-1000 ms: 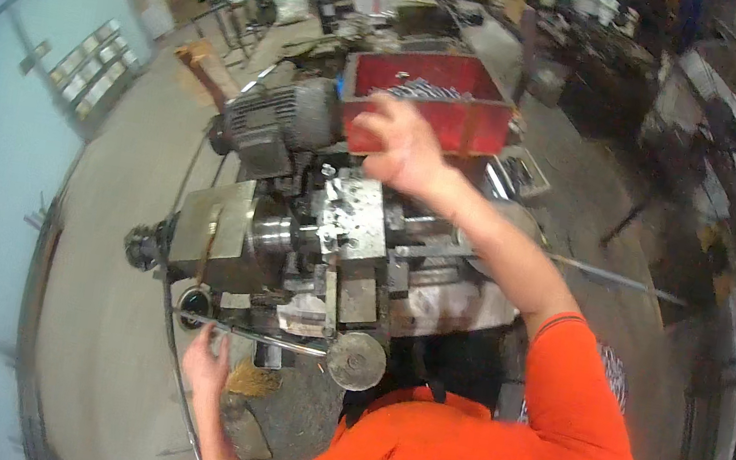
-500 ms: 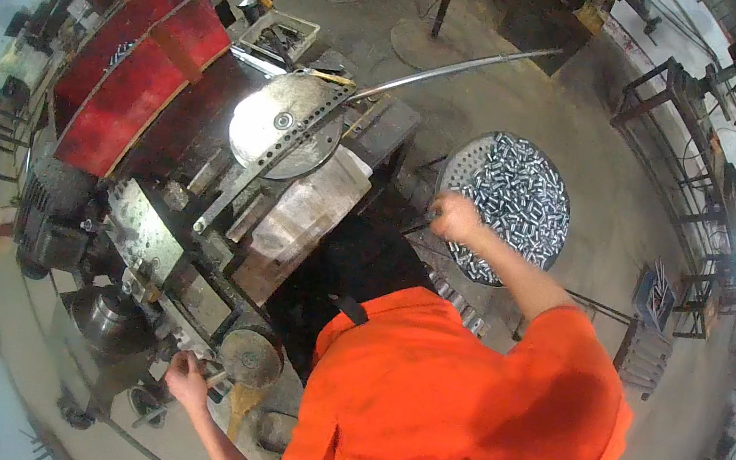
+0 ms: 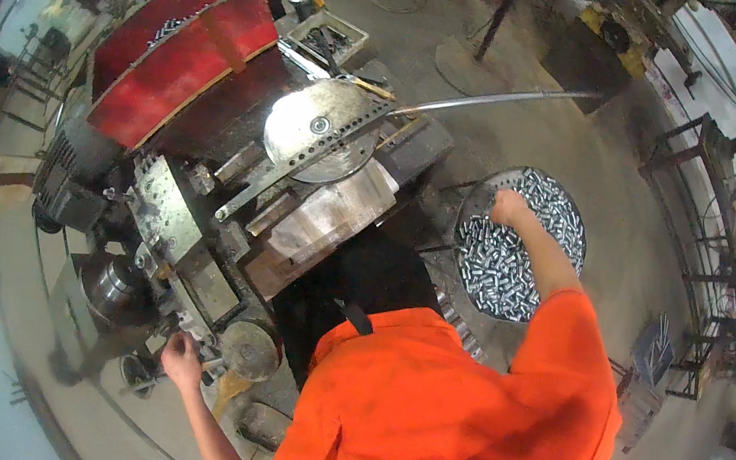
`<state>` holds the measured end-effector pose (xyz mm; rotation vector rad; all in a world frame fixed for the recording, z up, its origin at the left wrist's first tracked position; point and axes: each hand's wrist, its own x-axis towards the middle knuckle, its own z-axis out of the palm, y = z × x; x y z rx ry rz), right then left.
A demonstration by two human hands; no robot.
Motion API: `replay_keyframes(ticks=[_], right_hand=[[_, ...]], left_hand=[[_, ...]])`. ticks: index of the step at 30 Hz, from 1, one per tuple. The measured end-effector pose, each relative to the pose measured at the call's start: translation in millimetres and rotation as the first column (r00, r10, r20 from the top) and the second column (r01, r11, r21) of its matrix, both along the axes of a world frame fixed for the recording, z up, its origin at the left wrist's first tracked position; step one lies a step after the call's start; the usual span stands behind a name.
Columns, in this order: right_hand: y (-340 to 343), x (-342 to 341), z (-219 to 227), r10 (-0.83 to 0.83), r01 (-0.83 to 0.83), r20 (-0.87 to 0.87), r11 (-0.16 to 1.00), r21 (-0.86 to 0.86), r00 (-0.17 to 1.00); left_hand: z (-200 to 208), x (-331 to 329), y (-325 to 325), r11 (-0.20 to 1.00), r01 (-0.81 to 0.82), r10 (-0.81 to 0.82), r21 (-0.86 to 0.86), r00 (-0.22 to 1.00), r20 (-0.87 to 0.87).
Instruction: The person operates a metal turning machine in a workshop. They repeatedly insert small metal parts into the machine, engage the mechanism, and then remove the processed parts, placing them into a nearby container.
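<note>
My left hand (image 3: 182, 359) is at the machine's near left side, beside the round end of a cylindrical part (image 3: 249, 349). Its fingers are curled closed; what they grip is hidden. On the right, my right hand (image 3: 511, 208) is over the left part of a round perforated tray (image 3: 477, 201) heaped with small shiny metal cylinders (image 3: 515, 266). Its fingers are bent together above the pieces, and anything between them is too small to make out. A metal disc (image 3: 303, 120) with a long holed bar (image 3: 323, 149) across it sits on the machine.
Red metal guards (image 3: 188, 65) stand at the machine's far left. A long rod (image 3: 501, 101) reaches out to the right from the bar. Behind the disc is a box of tools (image 3: 325, 38). A dark round chuck-like part (image 3: 121, 281) is left of my left hand.
My right hand has moved from the tray's near left edge farther in over the metal cylinders. My left hand stays by the machine. The whole view has shifted a little.
</note>
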<state>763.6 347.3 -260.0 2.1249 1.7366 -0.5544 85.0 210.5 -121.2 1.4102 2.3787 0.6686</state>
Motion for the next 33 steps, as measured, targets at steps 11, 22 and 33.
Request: replay_keyframes(ticks=[11,22,33], right_hand=[[-6,-19,-9,-0.114,0.113,-0.001,0.990,0.089,0.994],[-8,-46,62,0.268,0.629,-0.914,0.665,0.403,0.304],[40,-385,254,0.858,-0.329,-0.507,0.504,0.798,0.083]], left_hand=[[9,5,1,0.998,-0.060,0.058,-0.011,0.989,-0.136],[7,8,-6,0.995,-0.052,0.071,0.088,0.970,-0.234],[93,-50,-83,0.976,-0.063,0.097,0.209,0.984,-0.153]])
